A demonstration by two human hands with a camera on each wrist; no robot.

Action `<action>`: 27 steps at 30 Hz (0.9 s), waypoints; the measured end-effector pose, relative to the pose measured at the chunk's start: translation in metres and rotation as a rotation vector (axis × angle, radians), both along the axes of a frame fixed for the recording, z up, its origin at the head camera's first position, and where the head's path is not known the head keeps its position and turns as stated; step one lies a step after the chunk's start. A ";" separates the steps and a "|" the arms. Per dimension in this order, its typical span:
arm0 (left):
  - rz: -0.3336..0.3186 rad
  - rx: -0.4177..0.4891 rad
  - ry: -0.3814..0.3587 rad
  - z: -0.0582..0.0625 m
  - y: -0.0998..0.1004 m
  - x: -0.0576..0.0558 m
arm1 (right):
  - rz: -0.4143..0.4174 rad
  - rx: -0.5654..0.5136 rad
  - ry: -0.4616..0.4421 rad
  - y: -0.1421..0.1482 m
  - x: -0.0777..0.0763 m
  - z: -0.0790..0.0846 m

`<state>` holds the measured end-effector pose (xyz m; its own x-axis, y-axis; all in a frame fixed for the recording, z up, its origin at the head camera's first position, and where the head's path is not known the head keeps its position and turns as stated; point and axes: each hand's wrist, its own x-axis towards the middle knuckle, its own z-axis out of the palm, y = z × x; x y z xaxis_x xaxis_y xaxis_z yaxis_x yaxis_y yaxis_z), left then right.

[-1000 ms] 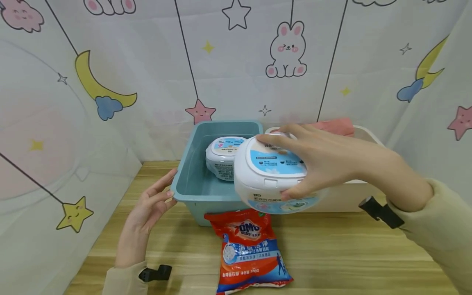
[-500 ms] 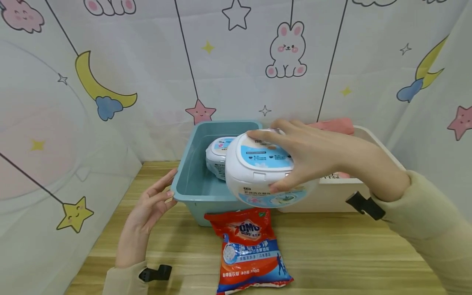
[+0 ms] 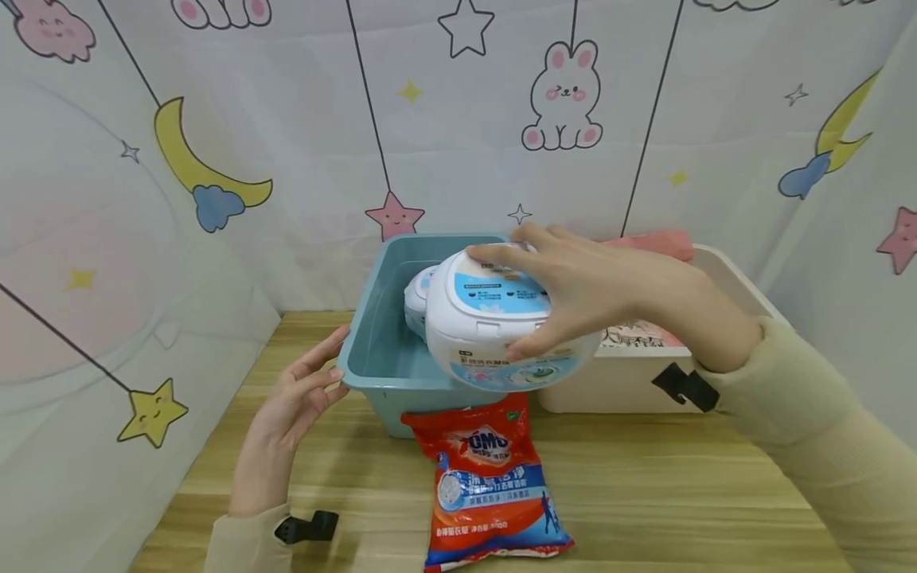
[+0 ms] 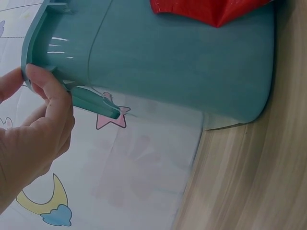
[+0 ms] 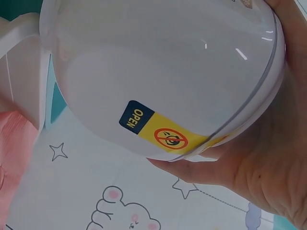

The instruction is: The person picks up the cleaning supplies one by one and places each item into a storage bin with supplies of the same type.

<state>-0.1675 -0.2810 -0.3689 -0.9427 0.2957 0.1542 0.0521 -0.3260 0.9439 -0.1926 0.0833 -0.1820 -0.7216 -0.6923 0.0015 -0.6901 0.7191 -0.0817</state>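
Observation:
My right hand [image 3: 580,278] grips a white laundry-capsule tub [image 3: 458,338] with a blue label, fingers over its lid edge and thumb on the near side. The tub is held up, overlapping the right part of a teal plastic bin [image 3: 390,385] in the head view. Inside that bin sits a second white tub [image 3: 417,302], mostly hidden behind the held one. At the bin's left front corner, my left hand [image 3: 294,398] pinches the rim; the left wrist view shows its fingers [image 4: 45,81] on the lip. An "OPEN" tab shows on the held tub [image 5: 158,72] in the right wrist view.
A red and blue OMO detergent bag [image 3: 487,485] lies on the wooden table [image 3: 680,493] against the teal bin's front. To the right stands a white bin [image 3: 630,390] with pink packages [image 3: 662,243] in it. A patterned curtain [image 3: 466,143] closes off the back and sides.
The held tub has moved left and slightly up, covering more of the tub in the teal bin and uncovering part of the white bin. My left hand has stayed on the rim.

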 end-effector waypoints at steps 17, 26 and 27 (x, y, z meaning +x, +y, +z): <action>0.019 -0.005 -0.021 0.002 0.002 -0.004 | 0.036 -0.006 -0.003 -0.022 -0.018 0.005; 0.030 -0.005 -0.024 0.000 0.001 -0.003 | 0.030 0.009 -0.026 -0.033 -0.026 0.001; 0.030 -0.005 -0.022 0.000 0.001 -0.003 | 0.026 0.012 -0.028 -0.034 -0.027 0.000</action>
